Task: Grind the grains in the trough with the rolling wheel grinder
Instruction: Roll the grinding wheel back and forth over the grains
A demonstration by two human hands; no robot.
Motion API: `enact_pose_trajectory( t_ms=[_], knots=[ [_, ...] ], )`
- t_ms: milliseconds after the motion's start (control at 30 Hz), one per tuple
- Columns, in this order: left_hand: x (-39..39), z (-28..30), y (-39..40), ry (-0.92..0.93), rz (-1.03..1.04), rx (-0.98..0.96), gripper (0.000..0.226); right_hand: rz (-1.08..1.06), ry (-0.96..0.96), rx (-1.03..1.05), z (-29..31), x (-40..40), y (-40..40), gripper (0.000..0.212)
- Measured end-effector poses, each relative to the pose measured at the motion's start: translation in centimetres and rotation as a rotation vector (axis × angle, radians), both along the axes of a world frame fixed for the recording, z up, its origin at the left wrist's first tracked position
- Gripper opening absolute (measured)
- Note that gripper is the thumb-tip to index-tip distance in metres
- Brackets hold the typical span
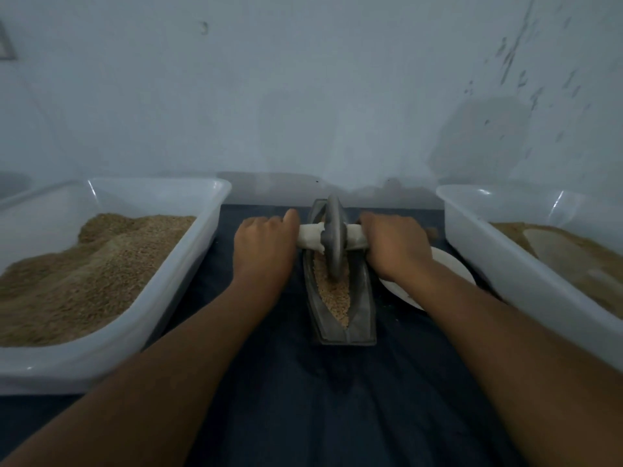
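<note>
A grey boat-shaped trough [362,318] lies lengthwise on a dark cloth in front of me, with pale grains [333,298] along its groove. The grey rolling wheel [333,237] stands upright in the far half of the groove, on a pale axle handle [310,238] that crosses it. My left hand [263,244] grips the left end of the handle. My right hand [394,244] grips the right end. Both forearms reach forward along the two sides of the trough.
A white plastic tub [188,264] heaped with brown grain stands on the left. A second white tub [488,244] with grain stands on the right. A white plate [451,264] lies partly under my right wrist. A pale wall rises close behind.
</note>
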State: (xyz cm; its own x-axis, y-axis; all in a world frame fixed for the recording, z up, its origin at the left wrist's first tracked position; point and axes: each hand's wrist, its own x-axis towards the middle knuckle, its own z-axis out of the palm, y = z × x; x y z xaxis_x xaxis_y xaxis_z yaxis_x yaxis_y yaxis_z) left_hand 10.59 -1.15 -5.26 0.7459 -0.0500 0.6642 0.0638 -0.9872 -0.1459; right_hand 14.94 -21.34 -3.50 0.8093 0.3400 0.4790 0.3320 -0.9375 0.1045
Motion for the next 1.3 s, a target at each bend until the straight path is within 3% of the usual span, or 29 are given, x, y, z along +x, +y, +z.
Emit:
enact_pose_trajectory(
  t_ms=[233, 367, 533, 700, 1300],
  knots=[
    [-2.7, 0.1, -0.7, -0.027, -0.060, -0.017, 0.014, 0.047, -0.101, 0.019, -1.2, -3.4, -1.0, 0.020],
    [-4.7, -0.1, -0.6, -0.081, -0.096, -0.048, 0.020, 0.064, -0.156, 0.010, -0.9, -5.4, -1.0, 0.022],
    [-6.0, 0.0, -0.3, -0.109, -0.160, -0.116, 0.018, 0.110, -0.221, 0.232, -1.6, -6.9, -1.0, 0.025],
    [-6.2, 0.8, -0.9, -0.095, -0.200, -0.126, 0.022, 0.158, -0.177, 0.300, -2.4, -6.5, -2.4, 0.024],
    [-0.3, 0.8, -0.3, 0.064, -0.098, -0.023, 0.025, 0.044, 0.028, 0.053, -0.4, -0.7, -0.7, 0.020]
  ],
)
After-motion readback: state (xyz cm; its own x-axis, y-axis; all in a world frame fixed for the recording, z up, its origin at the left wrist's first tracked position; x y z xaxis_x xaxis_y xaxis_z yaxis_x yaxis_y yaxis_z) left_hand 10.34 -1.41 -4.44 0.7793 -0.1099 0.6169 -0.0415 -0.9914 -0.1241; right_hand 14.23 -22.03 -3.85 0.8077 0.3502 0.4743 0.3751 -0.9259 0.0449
